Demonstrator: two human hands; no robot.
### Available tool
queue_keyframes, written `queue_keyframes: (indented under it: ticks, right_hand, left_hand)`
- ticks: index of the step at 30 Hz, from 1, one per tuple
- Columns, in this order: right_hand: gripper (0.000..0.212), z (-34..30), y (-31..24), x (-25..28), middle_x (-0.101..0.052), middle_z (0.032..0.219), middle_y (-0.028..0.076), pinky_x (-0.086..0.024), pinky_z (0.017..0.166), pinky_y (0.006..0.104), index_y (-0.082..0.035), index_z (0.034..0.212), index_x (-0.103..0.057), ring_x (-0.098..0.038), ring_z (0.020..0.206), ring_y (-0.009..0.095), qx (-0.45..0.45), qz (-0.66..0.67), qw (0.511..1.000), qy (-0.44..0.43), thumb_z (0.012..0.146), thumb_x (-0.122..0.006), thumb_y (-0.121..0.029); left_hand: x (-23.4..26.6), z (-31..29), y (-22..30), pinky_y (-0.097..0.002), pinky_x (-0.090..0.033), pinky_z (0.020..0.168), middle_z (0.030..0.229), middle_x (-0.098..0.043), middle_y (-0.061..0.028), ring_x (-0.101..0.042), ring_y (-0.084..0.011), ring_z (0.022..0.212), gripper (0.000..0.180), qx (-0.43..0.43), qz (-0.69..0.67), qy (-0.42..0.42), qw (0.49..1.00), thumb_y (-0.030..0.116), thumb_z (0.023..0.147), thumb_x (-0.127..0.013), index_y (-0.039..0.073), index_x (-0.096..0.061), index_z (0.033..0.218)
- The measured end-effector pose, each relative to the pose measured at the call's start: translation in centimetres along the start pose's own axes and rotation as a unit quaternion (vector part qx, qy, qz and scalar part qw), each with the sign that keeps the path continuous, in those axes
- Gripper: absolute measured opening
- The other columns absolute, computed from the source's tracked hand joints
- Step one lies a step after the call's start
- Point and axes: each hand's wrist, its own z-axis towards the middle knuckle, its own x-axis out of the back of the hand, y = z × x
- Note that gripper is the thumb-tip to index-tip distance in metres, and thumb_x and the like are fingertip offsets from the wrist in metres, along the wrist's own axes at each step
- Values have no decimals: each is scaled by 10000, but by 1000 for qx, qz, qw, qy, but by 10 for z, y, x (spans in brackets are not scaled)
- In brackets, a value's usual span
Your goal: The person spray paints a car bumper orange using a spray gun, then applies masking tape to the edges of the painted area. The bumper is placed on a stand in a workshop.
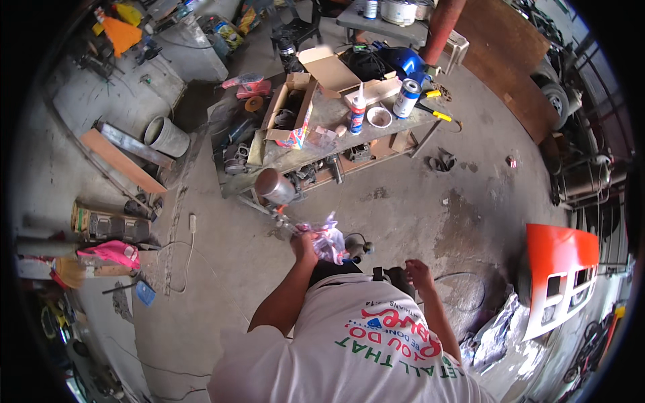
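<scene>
My left hand [304, 243] is raised in front of me and shut on a crumpled clear plastic bag [329, 239] with pink and purple tints. Just beyond that hand is a paint spray gun with a shiny metal cup [275, 186] and an orange part below it; whether the hand also grips the gun I cannot tell. My right hand [418, 273] hangs lower to the right, holds nothing, and its fingers are loosely apart beside a small dark object [396, 277]. My white printed shirt fills the lower middle.
A cluttered low workbench [269, 158] ahead carries open cardboard boxes [290, 107], a white tube bottle [357, 109], a small bowl [379, 117] and a spray can [406, 98]. An orange car body panel [561, 269] leans at right. A grey bucket [166, 136] and planks lie left.
</scene>
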Motion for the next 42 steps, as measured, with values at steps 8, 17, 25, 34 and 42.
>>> queue_keyframes:
  ticks: [8, 17, 25, 34, 42]
  right_hand:
    - [329, 1, -57, -28, -720, 912, 91, -544, 689, 316, -88, 1152, -689, -682, 746, 163, 56, -164, 985, -6, 923, -650, -321]
    - [325, -9, 16, 10, -730, 896, 101, -550, 683, 322, -91, 1126, -710, -690, 742, 173, -39, -65, 992, 98, 908, -663, -327]
    - [290, -79, 127, 67, -661, 813, 48, -493, 533, 296, -52, 1121, -662, -609, 629, 135, -163, 68, 968, 178, 953, -636, -287]
    - [276, -133, 183, 76, -664, 789, 48, -498, 512, 307, -70, 1106, -668, -610, 597, 150, -319, 121, 908, 242, 932, -646, -284]
    - [361, -65, 94, 22, -737, 927, 121, -569, 702, 355, -118, 1139, -707, -718, 771, 253, -272, -79, 927, 244, 886, -671, -373]
  left_hand:
    - [59, 38, 29, -446, -587, 738, 957, -604, -153, -664, -312, 823, 386, 15, -38, 80, 996, -162, 618, -519, -32, -558, 979]
    - [-23, 21, 28, -386, -552, 728, 910, -550, -85, -623, -271, 810, 398, 24, 61, -36, 997, -106, 575, -518, 15, -517, 955]
    - [-88, 85, 5, -364, -533, 796, 1032, -528, -135, -589, -269, 896, 465, -132, 223, -79, 963, -20, 620, -550, 8, -469, 1077]
    - [-182, 190, 49, -414, -489, 831, 1006, -662, -174, -634, -351, 905, 441, -269, 402, -107, 869, 37, 650, -597, -10, -618, 1088]
    - [-219, 325, 48, -441, -484, 848, 995, -643, -230, -621, -385, 908, 449, -345, 453, -142, 810, 59, 662, -548, -58, -601, 1092]
